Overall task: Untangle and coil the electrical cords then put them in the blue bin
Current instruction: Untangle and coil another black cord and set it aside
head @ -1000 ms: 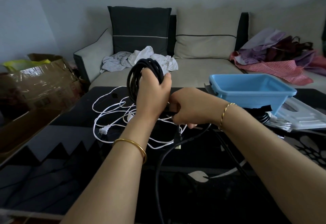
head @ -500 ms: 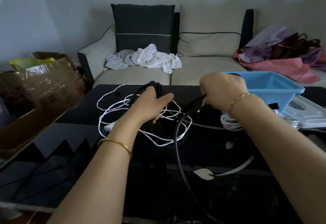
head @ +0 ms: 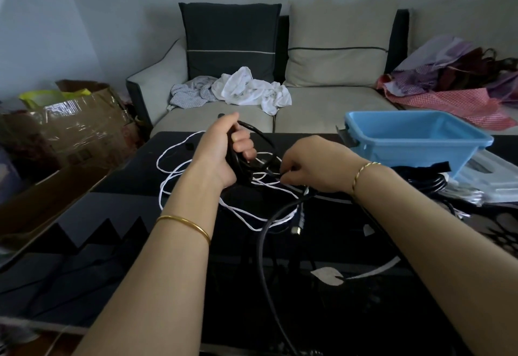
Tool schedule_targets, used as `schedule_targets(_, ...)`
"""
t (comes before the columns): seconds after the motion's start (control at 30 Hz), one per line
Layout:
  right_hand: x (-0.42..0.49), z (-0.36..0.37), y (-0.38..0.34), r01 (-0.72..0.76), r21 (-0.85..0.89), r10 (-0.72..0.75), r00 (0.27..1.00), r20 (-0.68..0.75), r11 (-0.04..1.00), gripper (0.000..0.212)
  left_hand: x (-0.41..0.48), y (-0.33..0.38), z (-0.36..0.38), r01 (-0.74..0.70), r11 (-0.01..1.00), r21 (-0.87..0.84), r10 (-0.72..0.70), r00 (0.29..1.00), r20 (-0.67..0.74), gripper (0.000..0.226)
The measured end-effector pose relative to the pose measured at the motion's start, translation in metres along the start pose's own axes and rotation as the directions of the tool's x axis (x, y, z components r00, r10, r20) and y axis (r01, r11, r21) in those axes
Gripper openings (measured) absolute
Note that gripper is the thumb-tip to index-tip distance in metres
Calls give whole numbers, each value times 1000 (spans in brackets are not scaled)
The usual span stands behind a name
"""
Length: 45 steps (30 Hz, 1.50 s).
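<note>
My left hand (head: 224,151) grips a coil of black cord (head: 263,145) above the dark table (head: 84,215), fingers curled round the bundled loops. Just to its right, my right hand (head: 311,165) pinches the same cord's loose length, which runs down from that hand toward me as a black strand (head: 262,243). A tangled white cord (head: 173,176) lies spread on the table under both hands. The blue bin (head: 420,142) stands at the table's far right and looks empty.
More black and white cords (head: 431,184) and a pale plastic lid (head: 493,176) lie beside the bin. A sofa (head: 322,103) with clothes (head: 246,89) stands behind the table. A cardboard box (head: 73,128) sits at the left.
My left hand has turned the black coil from flat near the table to held upright. My right hand has come back left and down, from beside the bin to the coil.
</note>
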State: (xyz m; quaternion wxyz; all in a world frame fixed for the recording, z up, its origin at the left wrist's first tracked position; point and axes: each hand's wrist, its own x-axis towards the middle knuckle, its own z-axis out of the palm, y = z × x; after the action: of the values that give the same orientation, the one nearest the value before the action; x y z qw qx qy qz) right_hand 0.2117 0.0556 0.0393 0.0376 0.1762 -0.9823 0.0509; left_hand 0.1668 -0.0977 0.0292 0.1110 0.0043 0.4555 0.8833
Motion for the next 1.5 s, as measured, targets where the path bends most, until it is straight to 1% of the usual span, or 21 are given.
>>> schedule_targets(0.1,-5,-3,-4,33,16,-34,998,48,999,24,3,3,-3,-49,986,-160,35,995,-88,34)
schedule_targets(0.17,-9,-8,-4,32,-7,-32,998,56,999,22,3,4,-6,-89,973,-213,53,984,-171,35)
schedule_targets(0.27,-13,-12,-6,45,-30,-43,997,68,999,19,3,5,-8,-152,964,-220,91,961,-262,35)
schedule_targets(0.43,-16,-16,-20,147,2,-146,986,84,989,19,3,4,-2,-245,948,-203,172,932,-320,36)
schedule_targets(0.5,-16,-21,-22,171,41,-173,983,67,984,19,2,3,-1,-273,938,-214,195,924,-328,35)
schedule_targets(0.57,-17,-24,-23,181,56,-185,981,66,982,20,1,4,-1,-291,920,-264,197,923,-330,34)
schedule_targets(0.67,-19,-21,-22,149,-13,-147,986,73,989,21,1,9,-3,-267,875,-405,150,943,-298,34)
schedule_targets(0.77,-16,-14,-17,89,-64,-86,995,42,994,21,1,11,-6,-230,821,-523,118,964,-239,34)
schedule_targets(0.9,-12,-10,-11,44,-59,-44,999,11,997,19,2,8,-4,-195,783,-591,103,977,-187,36)
schedule_targets(1.0,-13,-7,-12,79,-8,-79,996,48,997,21,2,5,-1,-180,771,-611,98,981,-165,37)
schedule_targets(1.07,-14,-10,-15,115,41,-117,992,52,993,22,4,5,-2,-204,780,-592,107,975,-196,37)
schedule_targets(1.13,-16,-15,-17,146,82,-148,989,20,986,21,6,4,-4,-228,806,-547,118,966,-229,35)
schedule_targets(1.2,-17,-20,-19,173,129,-172,985,-18,976,18,6,3,-4,-237,831,-502,129,962,-240,34)
schedule_targets(1.3,-18,-24,-22,188,192,-185,982,-37,963,16,3,0,3,-245,867,-433,152,959,-238,35)
schedule_targets(1.4,-17,-23,-23,211,248,-206,977,-46,946,16,0,-3,12,-268,902,-338,191,951,-245,37)
schedule_targets(1.5,-17,-21,-21,216,259,-206,976,-66,941,17,0,-8,18,-308,926,-219,252,935,-250,37)
